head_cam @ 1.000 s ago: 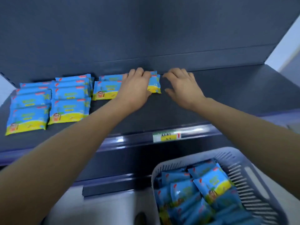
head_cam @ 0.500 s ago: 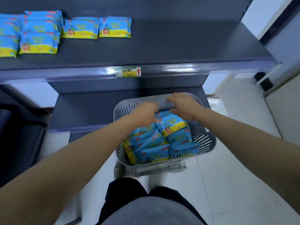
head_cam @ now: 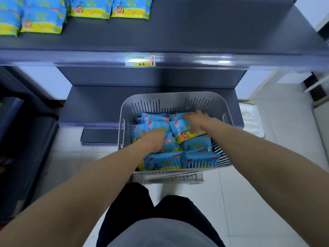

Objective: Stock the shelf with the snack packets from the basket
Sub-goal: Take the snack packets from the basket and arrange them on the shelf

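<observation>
A grey slotted basket [head_cam: 175, 98] stands on the floor in front of the shelving, filled with several blue-and-yellow snack packets [head_cam: 164, 160]. Both my hands are down inside it. My right hand [head_cam: 196, 120] lies over the upper edge of a tilted packet [head_cam: 184, 133], with fingers and thumb closing round it. My left hand [head_cam: 154, 139] is dug in among the packets at the basket's left side, its fingertips hidden below them. On the grey upper shelf [head_cam: 204, 31] several matching packets [head_cam: 129, 9] lie in rows at the top left.
A price label [head_cam: 140, 60] sits on the upper shelf's front rail. A lower shelf [head_cam: 92, 104] juts out behind the basket. Dark fixtures stand at the left. White floor tiles lie to the right. My legs are below the basket.
My view and both hands dropped from the shelf, where they were setting down a packet, into the basket. Since half a second ago the hands have sunk onto the packets.
</observation>
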Motion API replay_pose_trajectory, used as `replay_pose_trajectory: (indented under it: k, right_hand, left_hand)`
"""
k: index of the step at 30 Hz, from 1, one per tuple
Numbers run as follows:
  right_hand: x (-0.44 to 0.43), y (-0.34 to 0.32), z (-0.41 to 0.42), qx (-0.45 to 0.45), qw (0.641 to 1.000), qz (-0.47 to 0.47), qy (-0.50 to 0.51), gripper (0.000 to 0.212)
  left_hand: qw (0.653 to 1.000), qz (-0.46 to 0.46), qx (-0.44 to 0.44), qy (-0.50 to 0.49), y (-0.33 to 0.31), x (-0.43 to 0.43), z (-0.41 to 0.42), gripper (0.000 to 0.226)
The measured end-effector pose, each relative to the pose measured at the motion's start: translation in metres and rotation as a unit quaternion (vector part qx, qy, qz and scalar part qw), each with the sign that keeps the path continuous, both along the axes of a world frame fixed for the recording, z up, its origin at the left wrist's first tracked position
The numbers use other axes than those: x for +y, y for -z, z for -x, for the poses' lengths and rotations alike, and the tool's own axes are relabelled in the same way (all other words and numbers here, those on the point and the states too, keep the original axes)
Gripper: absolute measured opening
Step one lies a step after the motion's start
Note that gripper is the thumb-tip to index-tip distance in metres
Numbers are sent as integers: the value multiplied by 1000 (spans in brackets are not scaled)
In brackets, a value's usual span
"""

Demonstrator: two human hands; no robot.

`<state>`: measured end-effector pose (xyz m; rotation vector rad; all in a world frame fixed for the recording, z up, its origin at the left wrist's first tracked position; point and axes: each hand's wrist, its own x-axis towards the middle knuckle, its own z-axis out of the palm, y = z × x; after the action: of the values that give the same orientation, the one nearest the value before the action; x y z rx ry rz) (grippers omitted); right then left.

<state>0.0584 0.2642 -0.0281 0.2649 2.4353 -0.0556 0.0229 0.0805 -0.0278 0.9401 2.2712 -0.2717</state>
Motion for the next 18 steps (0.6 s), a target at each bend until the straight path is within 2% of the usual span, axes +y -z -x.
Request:
replay_pose_trajectory:
  k: [4, 7, 10, 13, 18]
  right_hand:
    - [3, 5, 11, -3, 999, -40, -26, 80]
    - [3, -6, 16, -4, 996, -70, -46, 63]
    - [1, -36, 24, 3, 998, -51, -41, 57]
    - [-5, -86, 39, 55, 997, -44, -43, 51]
    - [-19, -183, 81, 199, 976, -75, -36, 36]
  left_hand:
    - [1000, -26, -5, 1, 12, 1, 6, 12]
    - [998, -51, -19, 21, 1, 3, 18, 16]
    - [995, -92, -13, 40, -39, 7, 38, 14]
    - [990, -132, 8, 37, -91, 6, 64, 21]
    - [980, -167, 98, 56, -183, -4, 116, 12]
